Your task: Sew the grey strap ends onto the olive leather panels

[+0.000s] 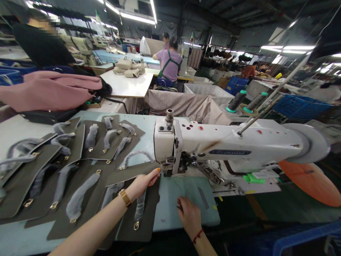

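My left hand, with a gold watch at the wrist, pinches the right end of a dark grey-green panel beside the needle area of a white sewing machine. Close to the table's front edge, my right hand has its fingers curled round a small dark object, too small to name. Several grey-green panels lie overlapping on the left, with handles wrapped in translucent film and gold-coloured clasps. A grey strip rests on the pale blue table right of my right hand.
Two dark thread spools stand behind the machine. Pink material lies at the back left. Blue crates are at the right. People sit at other tables behind. An orange disc is below the handwheel.
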Demonstrator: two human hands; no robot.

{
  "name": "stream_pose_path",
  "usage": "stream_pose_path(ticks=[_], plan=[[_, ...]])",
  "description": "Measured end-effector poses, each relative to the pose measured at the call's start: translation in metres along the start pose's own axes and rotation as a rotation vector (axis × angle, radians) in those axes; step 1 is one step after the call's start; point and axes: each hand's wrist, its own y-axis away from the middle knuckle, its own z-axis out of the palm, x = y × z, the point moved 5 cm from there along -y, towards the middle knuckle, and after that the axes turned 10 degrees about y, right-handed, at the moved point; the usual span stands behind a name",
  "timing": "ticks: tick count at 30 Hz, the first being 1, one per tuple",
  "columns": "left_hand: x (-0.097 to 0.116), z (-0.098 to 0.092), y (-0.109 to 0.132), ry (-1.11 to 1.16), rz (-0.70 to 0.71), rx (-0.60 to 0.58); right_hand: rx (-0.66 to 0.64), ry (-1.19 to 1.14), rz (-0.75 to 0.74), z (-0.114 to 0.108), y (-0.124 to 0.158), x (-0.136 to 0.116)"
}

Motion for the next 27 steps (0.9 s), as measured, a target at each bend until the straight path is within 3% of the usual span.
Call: stream_pose_path(ticks=[21,27], plan=[[0.0067,0.004,-0.0066,0.026,0.025,-0.047,0.003,-0.018,-0.013,0.0033,0.0012,0.0014],[0.0023,0.0014,-0.0053,-0.007,0.024,0.023,0.01,-0.001,-0.02,0.0019,0.0007,0.0006]])
